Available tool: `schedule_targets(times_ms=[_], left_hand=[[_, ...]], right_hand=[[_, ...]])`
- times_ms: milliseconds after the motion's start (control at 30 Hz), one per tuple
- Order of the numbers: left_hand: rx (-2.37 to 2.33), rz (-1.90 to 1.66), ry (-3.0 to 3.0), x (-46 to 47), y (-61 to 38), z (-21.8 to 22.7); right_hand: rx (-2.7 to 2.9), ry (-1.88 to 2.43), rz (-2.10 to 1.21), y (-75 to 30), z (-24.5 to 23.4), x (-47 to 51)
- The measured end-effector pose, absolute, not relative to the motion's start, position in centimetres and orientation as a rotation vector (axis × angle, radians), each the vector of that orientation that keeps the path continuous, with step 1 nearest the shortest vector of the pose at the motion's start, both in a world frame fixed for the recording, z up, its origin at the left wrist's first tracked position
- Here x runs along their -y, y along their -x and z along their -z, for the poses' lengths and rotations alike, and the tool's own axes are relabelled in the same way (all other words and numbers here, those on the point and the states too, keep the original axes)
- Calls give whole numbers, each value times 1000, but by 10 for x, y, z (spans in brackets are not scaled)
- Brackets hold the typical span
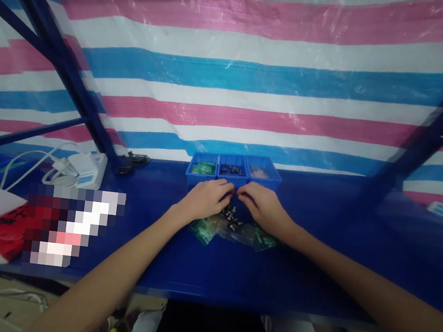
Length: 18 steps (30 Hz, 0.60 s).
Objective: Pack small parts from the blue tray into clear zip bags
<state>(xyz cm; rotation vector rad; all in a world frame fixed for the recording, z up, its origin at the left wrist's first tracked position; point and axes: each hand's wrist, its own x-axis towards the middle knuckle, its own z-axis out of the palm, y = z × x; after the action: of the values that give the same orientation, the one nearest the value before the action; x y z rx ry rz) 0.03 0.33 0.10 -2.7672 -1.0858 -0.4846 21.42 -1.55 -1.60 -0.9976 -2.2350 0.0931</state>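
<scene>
A little heap of clear bags with green boards inside lies on the blue surface. Small dark bits lie on top of it. The heap sits just in front of three blue trays. The left hand and right hand rest over the heap with fingers bent and tips almost touching. I cannot tell if they pinch anything.

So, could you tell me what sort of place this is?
Probably a small-parts assembly bench: three blue bins of parts on a blue table, green boards by the left hand and right hand, a striped tarp behind.
</scene>
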Motion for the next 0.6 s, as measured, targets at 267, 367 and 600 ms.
schedule_targets(times_ms=[267, 367, 600], left_hand=[[1064, 512, 2772, -5, 0, 1], [1058, 533, 2784, -5, 0, 1], [991, 639, 2881, -7, 1, -1]], right_hand=[[2117, 1012, -282, -210, 13, 19], [2084, 1017, -358, -210, 13, 19], [1933, 1029, -583, -211, 13, 16]])
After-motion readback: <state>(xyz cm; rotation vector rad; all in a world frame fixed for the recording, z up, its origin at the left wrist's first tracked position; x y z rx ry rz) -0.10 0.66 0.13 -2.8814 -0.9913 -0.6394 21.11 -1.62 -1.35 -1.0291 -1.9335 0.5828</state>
